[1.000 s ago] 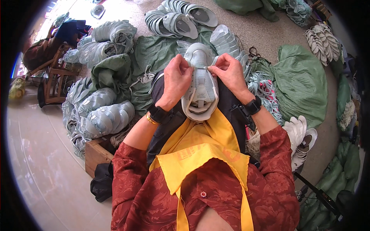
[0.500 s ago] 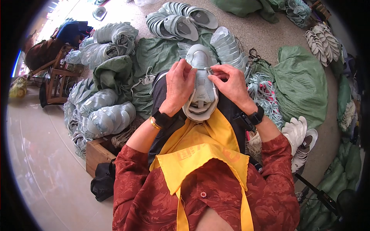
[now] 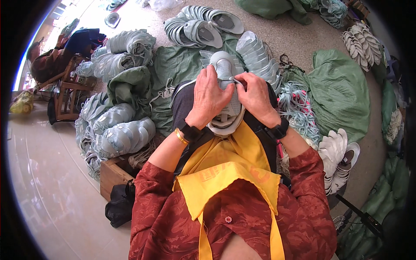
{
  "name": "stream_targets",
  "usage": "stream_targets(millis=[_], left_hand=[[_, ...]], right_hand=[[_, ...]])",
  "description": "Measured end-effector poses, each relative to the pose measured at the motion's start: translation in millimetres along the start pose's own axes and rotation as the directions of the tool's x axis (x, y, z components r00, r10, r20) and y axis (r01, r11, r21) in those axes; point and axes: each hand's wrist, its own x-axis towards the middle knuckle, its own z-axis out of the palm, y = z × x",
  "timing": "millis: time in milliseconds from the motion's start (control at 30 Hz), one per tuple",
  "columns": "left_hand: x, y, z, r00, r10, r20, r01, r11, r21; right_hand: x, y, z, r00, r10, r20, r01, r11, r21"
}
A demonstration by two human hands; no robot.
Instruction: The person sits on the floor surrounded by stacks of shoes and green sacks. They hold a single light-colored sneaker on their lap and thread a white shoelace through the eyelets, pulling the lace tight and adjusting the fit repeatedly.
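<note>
A pale grey-green shoe upper lies lengthwise between my knees, toe pointing away, its collar against the yellow apron. My left hand is closed around its left side, thumb over the tongue; the fingertips are partly hidden. On the other side, my right hand pinches a white shoelace at the lace holes near the toe. A loose lace end trails over my left knee. Both hands hide much of the upper's middle.
Stacked pale uppers lie at left beside a wooden box. More stacks sit ahead. A green sack and a pile of laces are at right, with white uppers nearer me.
My left hand has moved right and turned over the upper, with its thumb now across the tongue. The right hand has shifted slightly left and stays at the lace holes.
</note>
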Motion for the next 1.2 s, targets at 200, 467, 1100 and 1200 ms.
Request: stream_targets(millis=[200, 467, 1100, 1200], left_hand=[[-3.0, -1.6, 1.1, 0.999, 0.031, -0.012, -0.031, 0.999, -0.007], [-3.5, -1.0, 2.1, 1.0, 0.016, -0.01, -0.016, 1.0, -0.016], [-3.1, -5.9, -10.5, 0.996, -0.034, 0.088, 0.044, 0.992, -0.115], [-3.6, -13.2, -24.8, 0.985, 0.039, 0.167, -0.015, 0.989, -0.145]], right_hand=[[-2.1, 4.1, 0.4, 0.997, 0.074, -0.01, -0.071, 0.979, 0.189], [-3.6, 9.4, 3.2, 0.991, 0.131, 0.009, -0.127, 0.945, 0.3], [18.0, -3.1, -12.9, 0.89, -0.407, 0.204, 0.448, 0.862, -0.237], [19.4, -6.5, -14.6, 0.881, -0.416, 0.227, 0.469, 0.835, -0.288]])
